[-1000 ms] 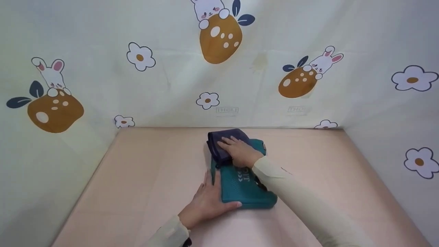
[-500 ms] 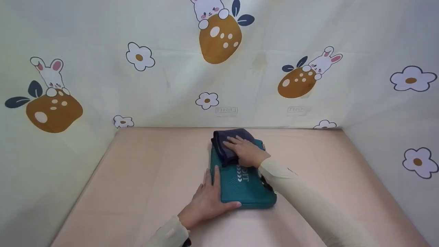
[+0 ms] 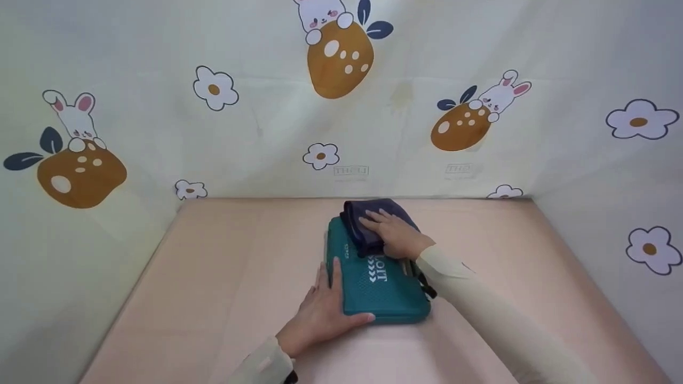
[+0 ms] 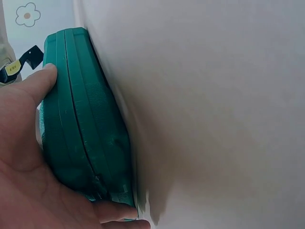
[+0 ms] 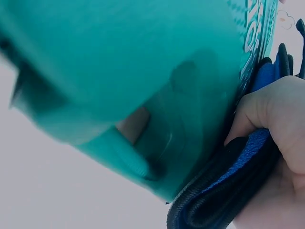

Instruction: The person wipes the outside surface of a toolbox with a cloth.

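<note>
A teal zip case (image 3: 389, 298) with white lettering lies flat on the table. My left hand (image 3: 317, 314) braces its near left corner, fingers straight along the long side and thumb along the near end. In the left wrist view the zipped edge of the case (image 4: 90, 109) shows between thumb and fingers. My right hand (image 3: 397, 232) holds a folded dark navy cloth (image 3: 355, 221) against the case's far part, fingers spread over it. The right wrist view shows my thumb against the folded cloth (image 5: 228, 181), which has a blue inner face and black edging.
The table (image 3: 240, 266) is covered in pale peach. Behind it and at both sides stands a light wall covering (image 3: 261, 138) with rabbits, orange fruits and flowers. A black strap end (image 3: 428, 290) sticks out at the case's right side.
My right hand has slid rightward over the case with the cloth, uncovering more of its far left top and lettering. The left hand and the case have stayed nearly in place.
</note>
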Demonstrator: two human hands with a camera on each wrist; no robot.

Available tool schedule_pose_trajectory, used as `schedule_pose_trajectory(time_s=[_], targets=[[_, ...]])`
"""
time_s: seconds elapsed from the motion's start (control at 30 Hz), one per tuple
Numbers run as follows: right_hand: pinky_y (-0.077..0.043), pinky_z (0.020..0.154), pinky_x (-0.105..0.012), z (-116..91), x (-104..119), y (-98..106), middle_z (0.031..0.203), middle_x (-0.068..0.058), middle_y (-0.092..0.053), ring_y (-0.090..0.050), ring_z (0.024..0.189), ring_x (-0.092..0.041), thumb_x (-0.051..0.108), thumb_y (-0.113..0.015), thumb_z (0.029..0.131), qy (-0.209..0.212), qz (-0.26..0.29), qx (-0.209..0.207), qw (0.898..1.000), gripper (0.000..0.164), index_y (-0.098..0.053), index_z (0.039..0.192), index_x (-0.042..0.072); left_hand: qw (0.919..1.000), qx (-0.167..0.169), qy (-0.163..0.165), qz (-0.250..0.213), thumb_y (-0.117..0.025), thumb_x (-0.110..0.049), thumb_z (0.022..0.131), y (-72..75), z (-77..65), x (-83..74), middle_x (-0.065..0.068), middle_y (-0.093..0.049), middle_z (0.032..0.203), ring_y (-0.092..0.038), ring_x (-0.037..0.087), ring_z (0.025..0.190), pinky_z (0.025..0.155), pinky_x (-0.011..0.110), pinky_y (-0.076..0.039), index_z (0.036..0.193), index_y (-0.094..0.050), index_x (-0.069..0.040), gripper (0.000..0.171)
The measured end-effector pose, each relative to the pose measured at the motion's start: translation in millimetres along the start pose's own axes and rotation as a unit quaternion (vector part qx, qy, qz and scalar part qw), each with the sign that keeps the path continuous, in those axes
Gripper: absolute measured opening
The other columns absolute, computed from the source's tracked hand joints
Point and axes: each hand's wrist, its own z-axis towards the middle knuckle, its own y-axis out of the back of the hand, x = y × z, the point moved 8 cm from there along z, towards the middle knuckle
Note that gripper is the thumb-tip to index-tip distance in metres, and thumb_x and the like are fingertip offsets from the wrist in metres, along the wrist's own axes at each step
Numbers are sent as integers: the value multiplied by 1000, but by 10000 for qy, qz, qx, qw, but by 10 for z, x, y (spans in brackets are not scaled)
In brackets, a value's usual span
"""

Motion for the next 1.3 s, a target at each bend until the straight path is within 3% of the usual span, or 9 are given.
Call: schedule_pose_trajectory(time_s=[0.27, 0.73, 1.3], targets=[[-18, 116, -53, -68, -138, -10, 165, -15, -24, -16, 150, -38, -12, -61, 90, 8, 90, -30, 10000, 81, -31, 161, 14, 10000, 4, -41, 51, -66, -82, 75, -18, 10, 5, 35, -1, 162, -19, 47, 147, 110, 66, -27, 162, 4, -6, 135], [-17, 116, -55, -179, -354, -23, 166, -12, -20, -12, 151, -38, -15, -58, 89, -190, 504, -158, 9984, 84, -30, 162, 15, 10000, 1, 84, 15, -66, -84, 73, -20, 9, 25, 33, 0, 163, -29, 49, 143, 110, 64, -28, 163, 4, -9, 136], [-14, 116, -58, -381, -378, -76, 166, -19, -13, -3, 150, -44, -22, -56, 82, 63, 958, -355, 9947, 88, -27, 161, 7, 9999, -133, -15, 66, -65, -85, 73, -17, 10, 33, 34, -3, 162, -27, 48, 144, 109, 65, -29, 162, 3, -4, 138]])
